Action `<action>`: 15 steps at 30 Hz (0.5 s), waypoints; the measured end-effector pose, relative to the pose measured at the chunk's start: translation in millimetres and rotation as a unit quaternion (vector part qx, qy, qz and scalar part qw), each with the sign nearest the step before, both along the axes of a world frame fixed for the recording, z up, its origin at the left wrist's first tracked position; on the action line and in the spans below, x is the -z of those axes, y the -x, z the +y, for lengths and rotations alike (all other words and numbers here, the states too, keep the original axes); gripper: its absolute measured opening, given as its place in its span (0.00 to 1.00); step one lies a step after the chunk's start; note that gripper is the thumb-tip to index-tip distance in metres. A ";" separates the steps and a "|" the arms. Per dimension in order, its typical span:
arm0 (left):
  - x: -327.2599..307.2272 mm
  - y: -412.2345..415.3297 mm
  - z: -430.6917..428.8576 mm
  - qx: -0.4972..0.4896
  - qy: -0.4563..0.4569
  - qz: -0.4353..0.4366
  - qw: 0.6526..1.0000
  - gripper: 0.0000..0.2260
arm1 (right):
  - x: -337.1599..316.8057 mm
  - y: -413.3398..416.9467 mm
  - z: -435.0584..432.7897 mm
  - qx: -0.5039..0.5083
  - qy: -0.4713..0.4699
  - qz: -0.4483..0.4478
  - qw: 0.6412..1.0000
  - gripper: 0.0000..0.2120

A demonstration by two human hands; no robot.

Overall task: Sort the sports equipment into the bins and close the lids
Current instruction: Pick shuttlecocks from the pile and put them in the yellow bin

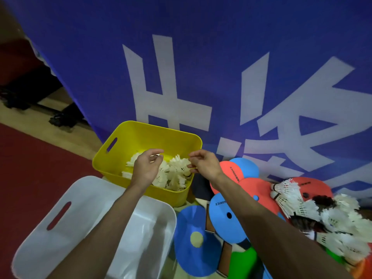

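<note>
A yellow bin (120,158) stands against the blue banner and holds several white shuttlecocks (177,174). Both my hands hover over it. My left hand (146,170) has its fingers loosely curled with nothing clearly in them. My right hand (203,164) is above the bin's right rim, fingers curled, and nothing shows in its grip. A white bin (84,198) in front of the yellow one looks empty. To the right lie blue and red round paddles (229,218) and a loose heap of shuttlecocks (330,220).
The blue banner (201,77) with white characters closes off the back. A blue flat cone (193,234) and a green piece (243,262) lie among the paddles. Red floor (30,168) spreads to the left, with dark gear (62,117) on a wooden strip.
</note>
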State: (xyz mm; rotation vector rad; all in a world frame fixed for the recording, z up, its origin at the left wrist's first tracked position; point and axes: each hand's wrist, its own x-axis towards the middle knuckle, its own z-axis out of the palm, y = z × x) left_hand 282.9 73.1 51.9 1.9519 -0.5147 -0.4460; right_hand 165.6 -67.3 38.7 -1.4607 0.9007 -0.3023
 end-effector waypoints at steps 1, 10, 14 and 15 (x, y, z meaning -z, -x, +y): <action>-0.7 4.5 -6.1 0.012 -0.001 -0.003 1.000 0.07 | -2.0 6.2 -2.7 -0.003 0.007 0.004 1.000 0.06; -10.6 65.6 -83.4 0.119 0.037 -0.025 0.992 0.07 | -25.9 95.5 -51.6 0.024 0.090 0.032 0.995 0.08; -9.6 99.9 -109.8 0.162 0.032 -0.058 0.985 0.06 | -27.5 143.8 -72.6 0.075 0.116 0.048 0.989 0.08; -9.0 107.5 -115.2 0.169 0.032 -0.060 0.983 0.06 | -26.7 155.6 -77.2 0.086 0.121 0.056 0.987 0.08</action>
